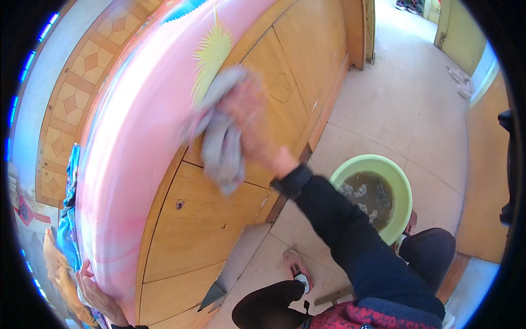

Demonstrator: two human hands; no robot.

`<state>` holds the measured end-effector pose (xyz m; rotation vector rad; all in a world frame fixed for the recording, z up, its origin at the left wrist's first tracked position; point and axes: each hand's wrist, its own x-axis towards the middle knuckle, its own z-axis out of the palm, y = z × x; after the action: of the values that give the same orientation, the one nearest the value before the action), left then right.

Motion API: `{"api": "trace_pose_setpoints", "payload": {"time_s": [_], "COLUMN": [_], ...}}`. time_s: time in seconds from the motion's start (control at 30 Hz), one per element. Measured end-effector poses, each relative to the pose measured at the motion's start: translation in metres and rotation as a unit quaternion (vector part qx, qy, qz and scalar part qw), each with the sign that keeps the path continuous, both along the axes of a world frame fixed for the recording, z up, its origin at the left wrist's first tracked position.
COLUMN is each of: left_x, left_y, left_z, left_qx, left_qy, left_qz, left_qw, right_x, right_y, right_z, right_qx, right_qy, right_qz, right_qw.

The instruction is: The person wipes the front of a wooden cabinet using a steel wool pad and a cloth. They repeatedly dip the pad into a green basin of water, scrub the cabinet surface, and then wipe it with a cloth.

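My right hand (250,119) is blurred, with its fingers around a bunched grey cloth (222,148). The cloth is beside the edge of a glossy pink covering (135,135) with a yellow spiky print. Below that edge run the wooden panels (197,218) of a large piece of furniture. At the lower left, my left hand (96,294) lies on the far side of the pink covering, fingers somewhat apart and no object seen in its grasp. Next to it are a blue patterned fabric (69,230) and an orange-brown item (61,271) that I cannot identify.
A light green basin (404,193) of murky, sudsy water stands on the tiled floor (370,119) by my leg. Part of a wooden stool (333,297) shows beneath me. Slippers (460,80) lie near the doorway. A dark angular piece (212,295) juts from the lower panels.
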<state>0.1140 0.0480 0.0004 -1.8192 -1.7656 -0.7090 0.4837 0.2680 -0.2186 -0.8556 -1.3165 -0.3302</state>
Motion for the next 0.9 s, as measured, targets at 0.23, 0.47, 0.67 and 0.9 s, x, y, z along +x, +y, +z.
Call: {"api": "trace_pose_setpoints", "payload": {"time_s": [0.23, 0.47, 0.67, 0.9], "left_x": [-0.009, -0.016, -0.028, -0.027], "left_y": [0.000, 0.000, 0.003, 0.001], "left_z": [-0.002, -0.002, -0.006, -0.005], "left_qx": [-0.010, -0.025, -0.010, -0.028], "left_qy": [-0.030, -0.032, -0.078, -0.166], "left_qz": [-0.032, -0.017, -0.012, 0.003], "left_qw": [0.999, 0.999, 0.997, 0.986], "right_x": [0.142, -0.050, -0.047, 0.093], "right_y": [0.119, -0.034, -0.035, 0.065], "right_z": [-0.085, -0.101, -0.086, -0.186], "right_qx": [-0.097, -0.111, -0.140, -0.299], "right_qy": [0.304, 0.177, 0.008, 0.511], "right_qz": [-0.030, 0.010, 0.073, 0.151], "right_qw": [0.947, 0.978, 0.987, 0.792]}}
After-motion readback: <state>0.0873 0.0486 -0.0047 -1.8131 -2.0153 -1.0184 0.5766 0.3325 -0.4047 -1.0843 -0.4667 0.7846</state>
